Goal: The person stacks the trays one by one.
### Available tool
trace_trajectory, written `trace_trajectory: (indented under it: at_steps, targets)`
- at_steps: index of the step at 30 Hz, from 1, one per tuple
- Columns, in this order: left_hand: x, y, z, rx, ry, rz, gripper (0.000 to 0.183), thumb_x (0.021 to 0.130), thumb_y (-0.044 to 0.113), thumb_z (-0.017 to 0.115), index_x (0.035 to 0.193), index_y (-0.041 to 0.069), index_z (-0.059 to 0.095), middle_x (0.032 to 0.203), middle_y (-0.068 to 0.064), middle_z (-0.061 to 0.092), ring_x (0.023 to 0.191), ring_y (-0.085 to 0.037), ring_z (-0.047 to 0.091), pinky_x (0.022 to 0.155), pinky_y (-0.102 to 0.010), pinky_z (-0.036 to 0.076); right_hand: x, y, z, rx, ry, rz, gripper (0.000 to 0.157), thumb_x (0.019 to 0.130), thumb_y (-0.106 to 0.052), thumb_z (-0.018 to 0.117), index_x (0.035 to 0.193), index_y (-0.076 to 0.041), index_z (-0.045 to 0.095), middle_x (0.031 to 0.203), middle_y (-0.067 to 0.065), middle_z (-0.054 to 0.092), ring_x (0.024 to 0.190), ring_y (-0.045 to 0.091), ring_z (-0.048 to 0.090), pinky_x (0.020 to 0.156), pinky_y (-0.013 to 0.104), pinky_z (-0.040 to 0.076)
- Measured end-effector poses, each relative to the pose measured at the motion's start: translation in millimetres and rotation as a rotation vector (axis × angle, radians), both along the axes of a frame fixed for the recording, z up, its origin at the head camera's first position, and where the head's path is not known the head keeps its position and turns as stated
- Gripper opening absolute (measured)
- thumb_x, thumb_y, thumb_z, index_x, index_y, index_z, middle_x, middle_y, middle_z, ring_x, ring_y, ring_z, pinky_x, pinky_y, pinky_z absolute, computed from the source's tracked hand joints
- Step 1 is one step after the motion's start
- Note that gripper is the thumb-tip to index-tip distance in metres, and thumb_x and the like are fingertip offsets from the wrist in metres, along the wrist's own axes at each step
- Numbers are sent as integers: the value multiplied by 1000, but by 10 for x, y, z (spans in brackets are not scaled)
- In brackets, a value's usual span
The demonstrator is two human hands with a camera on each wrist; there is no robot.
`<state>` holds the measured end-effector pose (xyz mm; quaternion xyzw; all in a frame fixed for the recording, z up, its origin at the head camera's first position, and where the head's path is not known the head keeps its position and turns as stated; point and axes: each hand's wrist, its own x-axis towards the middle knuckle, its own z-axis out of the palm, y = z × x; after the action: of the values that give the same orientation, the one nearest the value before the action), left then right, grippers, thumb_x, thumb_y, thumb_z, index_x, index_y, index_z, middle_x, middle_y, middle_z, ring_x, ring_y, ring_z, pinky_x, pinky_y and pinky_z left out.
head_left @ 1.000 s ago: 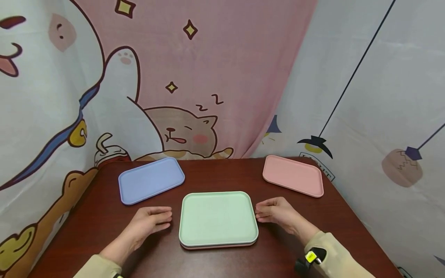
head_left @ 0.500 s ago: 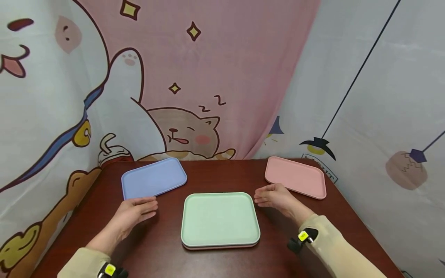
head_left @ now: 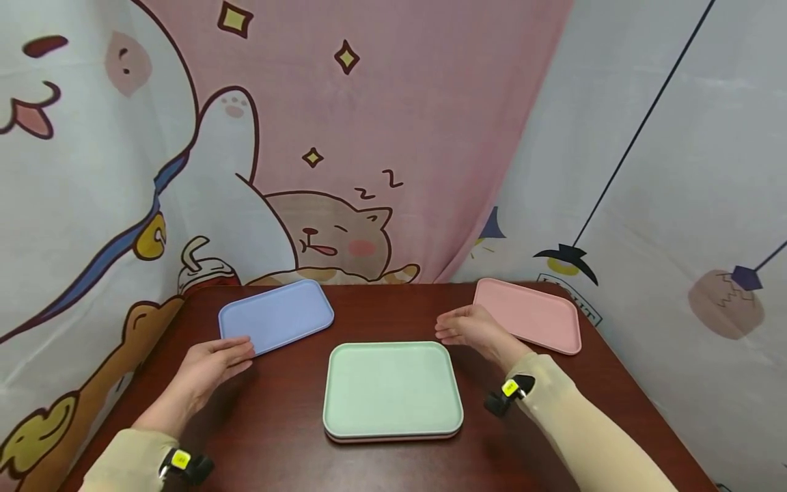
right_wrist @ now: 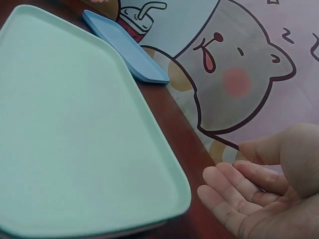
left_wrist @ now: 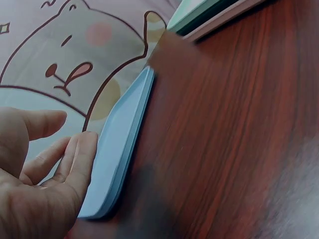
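Observation:
A light green tray [head_left: 393, 389] lies in the middle of the table on top of a pinkish tray [left_wrist: 219, 25], whose edge shows under it. My left hand [head_left: 212, 369] hovers at the near left corner of a blue tray [head_left: 277, 316], fingers extended and overlapping its edge in the head view. In the left wrist view those fingers stand beside the blue rim, gripping nothing. My right hand [head_left: 473, 329] is held just beyond the green tray's far right corner, fingers loosely extended and holding nothing. Behind it lies a pink tray [head_left: 531, 314].
The dark reddish-brown table [head_left: 277, 424] ends at a cloth backdrop [head_left: 418, 137] printed with cartoon animals. Another pale cloth [head_left: 664, 205] runs along the right side. Both wrists wear black straps with yellow tags.
My left hand has moved left and forward from beside the green tray to the blue tray's corner. My right hand has shifted forward and slightly left. The trays stay in place.

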<state>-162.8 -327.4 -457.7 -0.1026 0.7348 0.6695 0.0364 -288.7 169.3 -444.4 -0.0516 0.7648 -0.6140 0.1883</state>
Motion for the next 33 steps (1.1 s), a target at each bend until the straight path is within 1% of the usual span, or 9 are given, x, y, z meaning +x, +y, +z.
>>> trace_trajectory:
  at_steps: [5,10,13,17,21,24,27,29,33]
  targets:
    - [-15,-135,-36,-29,-25,37,59,107,15,65,152,-15,42,147,-31,54,114,-18,70,103,-41,55,-106,-160,3,-9,-1,20,39,106,-5,60,136,20,55,129,37,64,115,45,69,97,46,60]
    - [-20,-269,-82,-37,-32,76,62,107,17,66,153,-15,41,149,-33,52,111,-16,71,102,-41,55,-209,-370,1,-29,2,28,38,105,-4,61,134,21,56,127,38,64,115,48,68,96,48,60]
    - [-32,-348,-97,-32,-41,98,63,107,17,66,154,-15,40,152,-34,49,110,-14,71,102,-41,54,-267,-506,13,-32,3,28,36,105,-4,61,132,20,58,127,38,64,115,49,67,96,49,60]
    - [-59,-443,-122,-7,-58,140,63,107,15,66,155,-14,39,153,-33,47,107,-11,71,103,-41,54,-345,-695,16,-35,4,33,30,105,-5,62,126,16,64,127,37,65,115,48,68,96,50,60]
    - [-74,-520,-156,16,-62,175,63,107,14,66,155,-15,38,143,-27,58,100,-8,71,100,-39,57,-394,-882,-3,-57,-5,37,26,104,-4,63,122,15,67,125,38,66,114,49,68,95,49,61]
    - [-82,-558,-182,21,-58,185,62,107,12,65,154,-17,37,137,-23,63,98,-7,72,96,-36,60,-389,-1012,-11,-72,-18,51,27,104,-3,64,123,15,67,124,38,66,115,50,67,94,48,61]
    - [-88,-580,-201,8,-62,188,61,107,11,63,154,-18,36,141,-30,60,98,-9,72,92,-35,62,-384,-1157,-21,-69,-18,63,27,103,-3,65,123,15,67,124,37,66,112,46,70,93,47,62]
    - [-94,-594,-210,-12,-73,187,60,108,12,62,153,-19,36,147,-35,53,99,-11,72,90,-36,62,-389,-1266,-25,-62,-11,66,28,103,-4,65,123,15,67,123,36,67,108,43,72,92,46,62]
    - [-111,-618,-215,-40,-90,194,61,109,14,61,152,-20,35,153,-38,44,107,-20,73,91,-38,62,-423,-1490,-35,-40,-11,63,29,103,-4,65,125,15,67,118,31,71,102,36,75,91,45,63]
